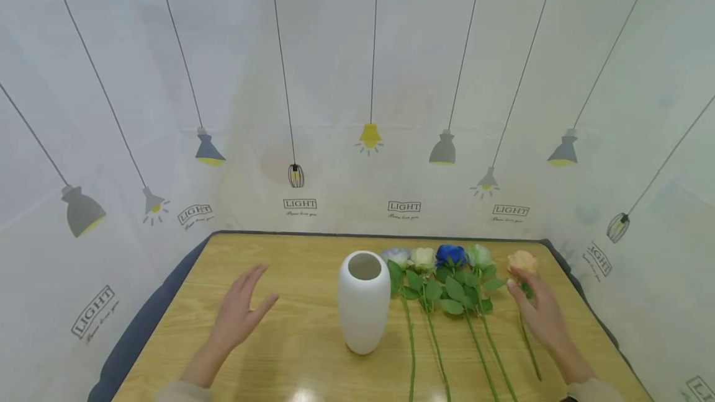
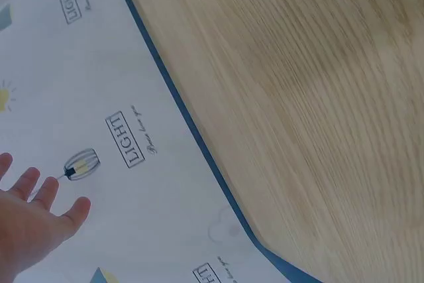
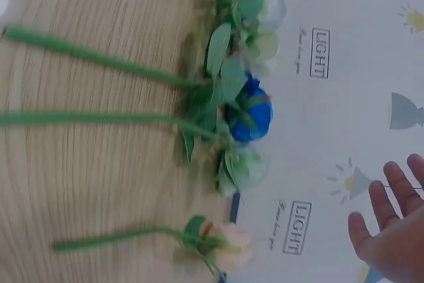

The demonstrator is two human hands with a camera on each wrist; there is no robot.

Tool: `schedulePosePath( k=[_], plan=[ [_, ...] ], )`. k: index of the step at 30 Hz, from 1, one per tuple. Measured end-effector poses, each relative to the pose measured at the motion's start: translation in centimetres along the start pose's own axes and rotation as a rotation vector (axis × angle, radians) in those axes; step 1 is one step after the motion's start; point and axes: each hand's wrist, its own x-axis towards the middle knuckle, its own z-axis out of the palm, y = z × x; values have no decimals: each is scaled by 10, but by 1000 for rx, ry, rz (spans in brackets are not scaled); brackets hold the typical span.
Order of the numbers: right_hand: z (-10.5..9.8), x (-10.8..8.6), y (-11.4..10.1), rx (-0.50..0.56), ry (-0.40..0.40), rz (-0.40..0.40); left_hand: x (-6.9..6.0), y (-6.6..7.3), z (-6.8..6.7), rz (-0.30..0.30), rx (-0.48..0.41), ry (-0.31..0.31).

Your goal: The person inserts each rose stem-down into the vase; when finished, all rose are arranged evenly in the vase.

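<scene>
Hovering hands (image 1: 237, 310) (image 1: 539, 310) (fingers (image 2: 25, 183) relaxed), well apart.

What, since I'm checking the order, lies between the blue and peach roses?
The pale green rose, beside the blue rose, then a strip of bare tabletop before the peach rose; the head and right wrist views show this.

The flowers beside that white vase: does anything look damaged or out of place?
Nothing looks damaged or spilled. The white vase stands upright. Only the peach rose stands out, lying apart from the other four flowers, by the right hand.
</scene>
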Motion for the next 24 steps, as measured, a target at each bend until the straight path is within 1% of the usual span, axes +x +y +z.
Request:
schedulePosePath(
  k=[2,4,6,7,9,10,14,15,18,21,22,24],
  plan=[
    [4,0,-4,70,-18,93,2,9,3,-38,-128,-13],
    [10,0,-5,127,-56,177,2,18,7,-75,-235,-44],
    [18,-1,-5,186,-100,249,1,26,11,-101,-312,-84],
    [23,-1,-4,218,-122,280,1,29,14,-110,-335,-102],
    [33,-2,-2,256,-152,330,-1,34,19,-116,-359,-132],
    [39,-3,-1,294,-158,353,-1,37,21,-119,-368,-143],
    [60,-7,2,393,-177,433,-1,45,27,-124,-397,-161],
    [65,-8,2,394,-183,428,0,47,28,-122,-403,-163],
    [79,-12,1,417,-212,460,1,51,32,-104,-414,-170],
    [91,-12,-1,437,-238,512,3,54,35,-72,-411,-169],
    [95,-12,-2,456,-251,550,5,59,33,-66,-416,-168],
    [102,-10,-3,463,-264,585,7,61,35,-61,-413,-171]
  ],
)
